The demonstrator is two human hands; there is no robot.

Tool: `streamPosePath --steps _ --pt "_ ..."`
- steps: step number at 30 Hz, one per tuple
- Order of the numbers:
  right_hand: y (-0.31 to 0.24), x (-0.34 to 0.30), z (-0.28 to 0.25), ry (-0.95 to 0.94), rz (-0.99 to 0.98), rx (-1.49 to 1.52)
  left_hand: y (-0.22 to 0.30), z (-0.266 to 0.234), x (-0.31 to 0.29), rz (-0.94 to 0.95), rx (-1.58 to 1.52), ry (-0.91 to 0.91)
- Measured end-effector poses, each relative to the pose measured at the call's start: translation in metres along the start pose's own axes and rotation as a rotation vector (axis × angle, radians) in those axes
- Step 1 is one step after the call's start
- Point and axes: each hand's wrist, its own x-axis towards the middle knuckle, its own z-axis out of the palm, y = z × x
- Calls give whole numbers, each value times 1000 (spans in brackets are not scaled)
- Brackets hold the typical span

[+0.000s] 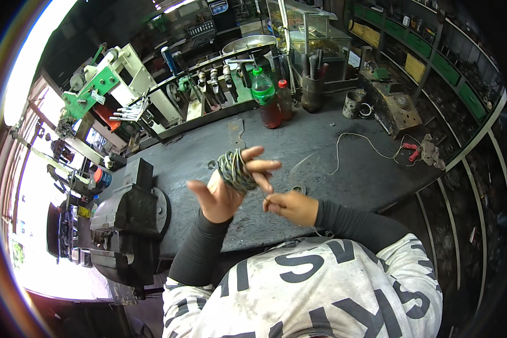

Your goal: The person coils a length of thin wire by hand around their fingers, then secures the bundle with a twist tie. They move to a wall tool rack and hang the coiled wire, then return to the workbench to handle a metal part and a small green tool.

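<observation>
A bundle of thin green-and-dark cord point(235, 170) is wound in many turns around the palm and fingers of my left hand point(217, 197). That hand is raised over the dark workbench point(191, 146), its thumb and fingers spread. My right hand point(293, 207) is closed in a pinch just beside the left fingertips, apparently on the cord's free length. The strand between the two hands is hard to see. A small ring-shaped piece point(299, 189) lies on the bench behind the right hand.
A black bench vise point(127, 225) stands at the left. At the back are a green-capped bottle point(265, 96), a red-capped bottle point(284, 98), a tool-filled holder point(312, 93) and a mug point(355, 105). A pale string point(339, 147) trails toward red pieces point(412, 151) on the right.
</observation>
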Motion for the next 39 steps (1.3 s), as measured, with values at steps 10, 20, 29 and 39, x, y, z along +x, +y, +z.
streamPosePath --steps 10,20,29,39 --pt "-49 32 -81 -2 -343 -410 -8 -11 -25 -407 533 -484" --pt "18 -12 14 146 27 340 -15 11 -12 -9 -591 -284" --pt "-50 -44 -87 123 -104 -445 -59 9 -1 -417 653 -444" --pt "41 -66 -81 9 91 -42 -48 75 67 60 -480 -165"
